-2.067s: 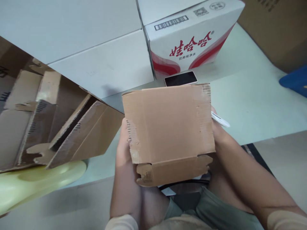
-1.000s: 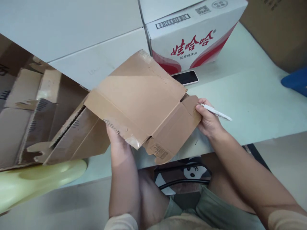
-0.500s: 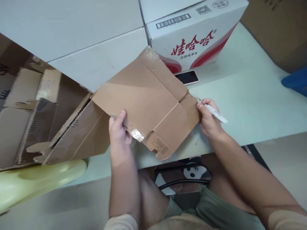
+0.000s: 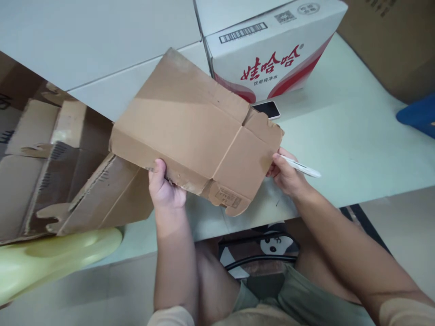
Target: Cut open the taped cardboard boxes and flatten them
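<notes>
A flattened brown cardboard box [image 4: 190, 131] is held tilted above the pale green table [image 4: 356, 136], its flaps spread out. My left hand [image 4: 163, 188] grips its lower left edge, thumb on top. My right hand [image 4: 287, 174] holds the box's right edge from underneath and also has a white pen-like tool [image 4: 301, 166] between its fingers, pointing right. Part of my right fingers is hidden behind the cardboard.
A white and red printed carton [image 4: 272, 50] and a large white box [image 4: 102, 54] stand at the back. A phone [image 4: 268, 109] lies by the carton. Flattened cardboard pieces [image 4: 68, 181] are stacked at left over a yellow-green plastic stool [image 4: 57, 258]. A blue object [image 4: 418, 115] sits far right.
The box went from folded upright in both hands to opened flat. It has now swung up and leftward, covering more of the phone and the white box.
</notes>
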`<move>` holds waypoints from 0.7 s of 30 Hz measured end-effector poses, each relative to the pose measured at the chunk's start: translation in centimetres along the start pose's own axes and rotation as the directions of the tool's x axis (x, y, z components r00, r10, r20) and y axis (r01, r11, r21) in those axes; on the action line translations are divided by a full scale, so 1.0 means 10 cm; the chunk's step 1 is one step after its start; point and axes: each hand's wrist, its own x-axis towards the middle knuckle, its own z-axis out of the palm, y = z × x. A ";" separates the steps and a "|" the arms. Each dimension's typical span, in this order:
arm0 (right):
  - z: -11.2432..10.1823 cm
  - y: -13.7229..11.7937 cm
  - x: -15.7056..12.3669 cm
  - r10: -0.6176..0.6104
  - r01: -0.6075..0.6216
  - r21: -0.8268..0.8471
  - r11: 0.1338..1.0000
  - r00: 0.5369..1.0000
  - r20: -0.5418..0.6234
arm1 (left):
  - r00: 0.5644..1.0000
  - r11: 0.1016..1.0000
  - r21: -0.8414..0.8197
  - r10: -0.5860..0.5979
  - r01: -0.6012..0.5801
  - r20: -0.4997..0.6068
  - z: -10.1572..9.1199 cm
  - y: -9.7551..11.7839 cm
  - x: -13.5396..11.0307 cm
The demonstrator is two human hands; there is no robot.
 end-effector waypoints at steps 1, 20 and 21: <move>-0.01 0.01 0.00 -0.015 0.015 -0.019 1.000 1.000 -0.004 | 1.000 1.000 0.003 0.000 0.000 0.000 0.01 0.00 -0.01; -0.01 -0.18 -0.08 -0.198 0.147 -0.316 0.937 0.970 -0.138 | 0.990 0.988 0.122 0.110 -0.099 -0.086 0.15 -0.12 -0.05; -0.01 -0.19 -0.08 -0.192 0.149 -0.299 0.943 0.974 -0.122 | 0.992 0.989 0.115 0.105 -0.096 -0.075 0.15 -0.12 -0.05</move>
